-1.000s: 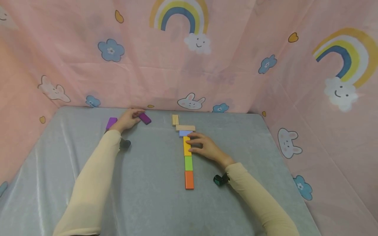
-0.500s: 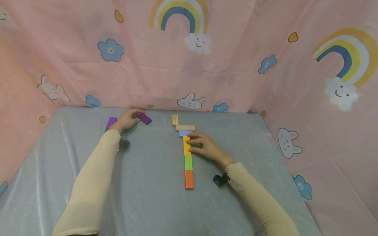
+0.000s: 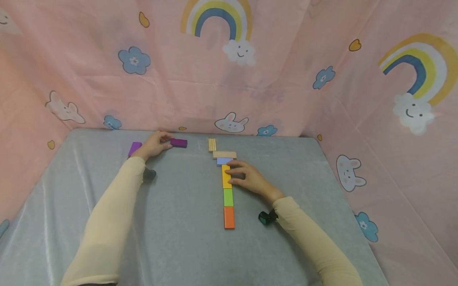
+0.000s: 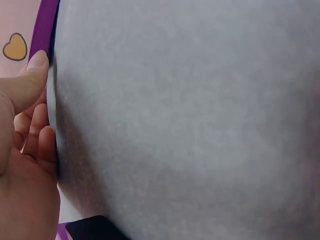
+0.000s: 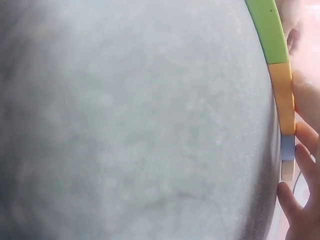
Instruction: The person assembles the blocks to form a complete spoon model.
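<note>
At the far left of the table, my left hand (image 3: 156,143) pinches the left end of a dark purple block (image 3: 178,143), which lies crosswise. In the left wrist view the thumb presses on this purple block (image 4: 44,30); the fingers behind it are partly hidden. My right hand (image 3: 249,178) rests its fingertips on the yellow block (image 3: 226,177), one finger reaching the blue block (image 3: 224,161). The yellow block joins a green block (image 3: 228,197) and an orange block (image 3: 229,217) in a line toward me. Beyond the blue one lies a plain wooden block (image 3: 224,155).
A striped wooden block (image 3: 212,145) touches the plain block's left end at the back. Another purple block (image 3: 134,148) lies beside the left wrist. Grey cloth covers the table (image 3: 179,238), and a pink patterned curtain (image 3: 279,103) stands along its back and sides.
The dark purple block in my left hand has turned from a slant to crosswise and shifted slightly right. My right hand has stayed on the yellow block.
</note>
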Motion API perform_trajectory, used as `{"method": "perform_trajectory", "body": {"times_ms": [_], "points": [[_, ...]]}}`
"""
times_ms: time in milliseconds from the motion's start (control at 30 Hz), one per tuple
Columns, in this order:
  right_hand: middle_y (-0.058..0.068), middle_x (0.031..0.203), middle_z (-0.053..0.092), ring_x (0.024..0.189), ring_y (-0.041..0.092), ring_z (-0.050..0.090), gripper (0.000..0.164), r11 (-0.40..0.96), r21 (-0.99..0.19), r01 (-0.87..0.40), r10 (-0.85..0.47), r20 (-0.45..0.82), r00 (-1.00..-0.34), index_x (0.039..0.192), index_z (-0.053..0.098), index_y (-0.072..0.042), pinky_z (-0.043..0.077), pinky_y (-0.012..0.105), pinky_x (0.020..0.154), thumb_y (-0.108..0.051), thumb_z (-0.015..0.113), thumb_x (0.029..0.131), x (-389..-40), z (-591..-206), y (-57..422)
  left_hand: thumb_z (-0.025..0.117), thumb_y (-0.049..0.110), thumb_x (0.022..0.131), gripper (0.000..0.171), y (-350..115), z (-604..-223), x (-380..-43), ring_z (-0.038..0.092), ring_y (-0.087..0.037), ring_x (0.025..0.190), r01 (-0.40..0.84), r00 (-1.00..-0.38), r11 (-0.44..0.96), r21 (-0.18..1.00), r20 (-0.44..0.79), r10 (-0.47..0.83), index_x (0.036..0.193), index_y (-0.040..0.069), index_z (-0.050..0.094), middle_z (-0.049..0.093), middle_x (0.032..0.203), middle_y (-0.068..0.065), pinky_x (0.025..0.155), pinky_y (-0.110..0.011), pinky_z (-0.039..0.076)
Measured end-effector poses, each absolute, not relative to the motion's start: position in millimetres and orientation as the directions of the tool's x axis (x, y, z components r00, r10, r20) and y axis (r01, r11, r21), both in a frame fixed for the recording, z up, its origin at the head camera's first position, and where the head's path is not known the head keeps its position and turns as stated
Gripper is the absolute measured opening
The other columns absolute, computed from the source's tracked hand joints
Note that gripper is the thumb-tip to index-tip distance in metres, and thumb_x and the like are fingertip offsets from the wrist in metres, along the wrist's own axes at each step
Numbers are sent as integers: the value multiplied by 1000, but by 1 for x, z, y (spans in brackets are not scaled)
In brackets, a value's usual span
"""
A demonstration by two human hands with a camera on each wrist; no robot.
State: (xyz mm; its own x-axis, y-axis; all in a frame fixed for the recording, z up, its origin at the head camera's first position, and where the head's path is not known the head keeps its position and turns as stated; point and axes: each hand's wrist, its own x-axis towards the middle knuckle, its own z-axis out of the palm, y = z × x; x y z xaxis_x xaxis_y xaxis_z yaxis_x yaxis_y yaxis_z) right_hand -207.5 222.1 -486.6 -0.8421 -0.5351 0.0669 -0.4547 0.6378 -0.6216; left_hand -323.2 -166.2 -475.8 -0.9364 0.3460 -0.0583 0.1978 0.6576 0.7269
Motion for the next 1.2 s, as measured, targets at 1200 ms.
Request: {"method": "perform_trajectory", "body": {"times_ms": [1200], "points": [[-1,148,52,145,26,40,40,652,-618,-440,-528,47,-848,126,70,-19,30,52,121,-36,73,89,-207,-486,222,70,20,92,35,-84,-470,-316,62,-31,115,347,-898,509,787,121,424,123,4,66,66,123,-16,101,-46,52]]}}
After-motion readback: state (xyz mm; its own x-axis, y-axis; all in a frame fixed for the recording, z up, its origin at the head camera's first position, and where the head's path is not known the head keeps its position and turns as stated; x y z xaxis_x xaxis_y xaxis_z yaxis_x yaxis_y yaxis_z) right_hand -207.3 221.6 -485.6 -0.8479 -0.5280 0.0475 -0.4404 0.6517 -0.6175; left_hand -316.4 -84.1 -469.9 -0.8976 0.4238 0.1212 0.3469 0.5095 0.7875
